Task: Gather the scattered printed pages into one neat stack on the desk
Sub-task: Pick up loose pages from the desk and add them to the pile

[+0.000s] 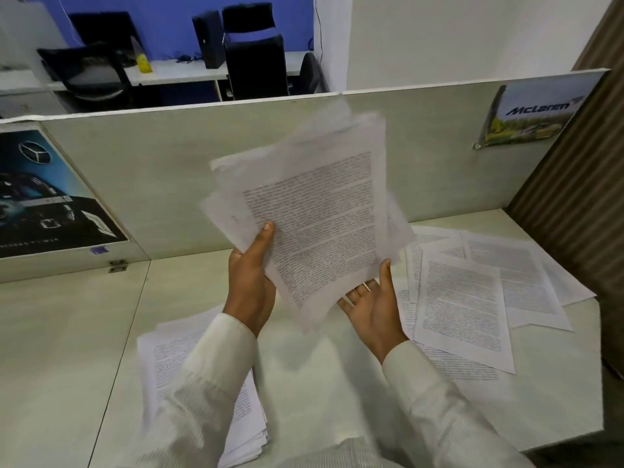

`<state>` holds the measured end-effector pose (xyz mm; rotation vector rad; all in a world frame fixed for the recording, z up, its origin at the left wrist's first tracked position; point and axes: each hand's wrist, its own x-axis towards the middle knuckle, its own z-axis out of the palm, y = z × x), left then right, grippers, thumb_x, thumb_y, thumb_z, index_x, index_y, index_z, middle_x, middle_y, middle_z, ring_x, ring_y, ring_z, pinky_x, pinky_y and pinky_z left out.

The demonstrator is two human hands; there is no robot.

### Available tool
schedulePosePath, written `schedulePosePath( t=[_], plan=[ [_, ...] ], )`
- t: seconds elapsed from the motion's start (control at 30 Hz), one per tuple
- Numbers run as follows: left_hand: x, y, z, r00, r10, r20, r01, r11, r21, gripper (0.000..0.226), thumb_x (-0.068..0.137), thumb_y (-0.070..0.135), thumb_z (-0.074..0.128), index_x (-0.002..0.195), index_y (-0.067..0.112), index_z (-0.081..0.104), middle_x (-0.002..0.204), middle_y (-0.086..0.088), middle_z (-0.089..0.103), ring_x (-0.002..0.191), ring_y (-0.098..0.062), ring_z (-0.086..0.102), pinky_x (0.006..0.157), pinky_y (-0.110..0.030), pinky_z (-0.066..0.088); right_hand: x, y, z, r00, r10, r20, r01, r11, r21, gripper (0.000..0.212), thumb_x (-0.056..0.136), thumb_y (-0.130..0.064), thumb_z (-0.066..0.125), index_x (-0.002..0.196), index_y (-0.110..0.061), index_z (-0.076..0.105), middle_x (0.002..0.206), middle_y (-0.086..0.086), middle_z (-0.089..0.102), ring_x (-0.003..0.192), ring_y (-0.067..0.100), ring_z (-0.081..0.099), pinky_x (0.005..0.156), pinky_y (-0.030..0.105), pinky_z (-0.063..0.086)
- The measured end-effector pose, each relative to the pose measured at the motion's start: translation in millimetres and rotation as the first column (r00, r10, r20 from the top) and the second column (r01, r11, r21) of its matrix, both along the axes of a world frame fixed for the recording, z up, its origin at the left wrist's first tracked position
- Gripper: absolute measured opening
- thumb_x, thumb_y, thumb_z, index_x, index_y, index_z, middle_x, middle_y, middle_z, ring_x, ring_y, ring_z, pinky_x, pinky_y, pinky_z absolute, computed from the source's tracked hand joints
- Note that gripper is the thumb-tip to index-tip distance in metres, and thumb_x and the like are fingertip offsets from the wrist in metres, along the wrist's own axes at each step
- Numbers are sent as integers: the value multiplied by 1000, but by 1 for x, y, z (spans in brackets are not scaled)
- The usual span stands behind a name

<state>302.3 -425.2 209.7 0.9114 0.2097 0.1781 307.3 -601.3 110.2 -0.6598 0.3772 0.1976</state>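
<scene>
My left hand (251,282) grips an uneven sheaf of printed pages (314,214) above the desk (67,332); my right hand (371,309) lies open-fingered beneath it. Task partly done: loose pages (472,292) lie scattered at right (a stack (162,366) sits left).

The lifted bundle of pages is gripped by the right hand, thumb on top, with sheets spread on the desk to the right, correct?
No: the head view shows the left hand gripping the bundle of pages, thumb on top; the right hand is open beneath it. The rest holds.
</scene>
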Motion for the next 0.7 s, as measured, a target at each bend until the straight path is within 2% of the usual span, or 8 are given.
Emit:
schedulePosePath(
  t=[0.1,0.2,0.27,0.37,0.43,0.53,0.63,0.7],
  plan=[
    [-2,-2,0,999,14,39,-14,1000,3,31,91,25,63,119,14,65,111,1,73,103,-17,70,84,-30,57,-3,5,2,997,-15,73,10,998,66,61,93,-62,50,140,-24,52,134,8,63,128,30,56,111,53,38],
    [-7,-4,-9,1000,4,20,-10,945,327,22,88,23,69,109,19,67,100,9,74,95,-8,71,74,-18,55,-5,9,5,991,-65,120,57,996,73,48,98,-51,48,136,-24,56,135,7,63,129,27,56,113,51,37],
    [-9,-1,-21,1000,9,-11,-3,874,486,16,88,17,72,103,21,68,96,13,73,91,-4,71,70,-14,54,-7,4,5,989,-86,121,84,996,18,37,100,-43,50,130,-23,61,130,5,67,122,23,61,109,48,42],
    [-10,10,-31,997,37,-61,1,846,533,10,90,17,70,99,21,69,94,10,74,86,-6,71,74,-20,57,-11,-8,2,997,-56,55,67,973,-220,32,94,-31,64,124,-18,65,123,7,70,111,23,68,93,41,54],
    [-9,22,-33,994,59,-92,4,823,568,14,89,17,71,103,14,70,94,6,74,86,-10,72,76,-24,58,-13,-21,-4,998,-60,18,61,886,-459,47,88,-22,73,132,-15,56,122,8,69,105,24,70,79,33,58],
    [-12,43,-37,989,-19,-143,96,829,552,21,88,13,71,108,12,71,98,2,76,87,-15,74,72,-23,58,-13,-42,-6,999,26,44,16,658,-753,69,80,-16,81,138,-21,43,126,3,58,107,14,63,79,24,52],
    [-20,55,-41,960,-123,-251,234,844,482,20,88,12,70,108,12,71,102,-2,77,88,-20,74,70,-26,59,-17,-51,3,942,335,2,-167,474,-865,64,84,-24,78,137,-27,43,122,-6,61,109,10,61,77,18,49],
    [-26,57,-46,925,-178,-336,318,846,427,23,89,13,68,112,8,70,106,-7,76,89,-23,74,69,-28,59,-22,-50,11,877,477,-48,-284,436,-854,51,88,-36,72,133,-30,48,120,-10,66,102,5,67,76,18,52]
  ],
)
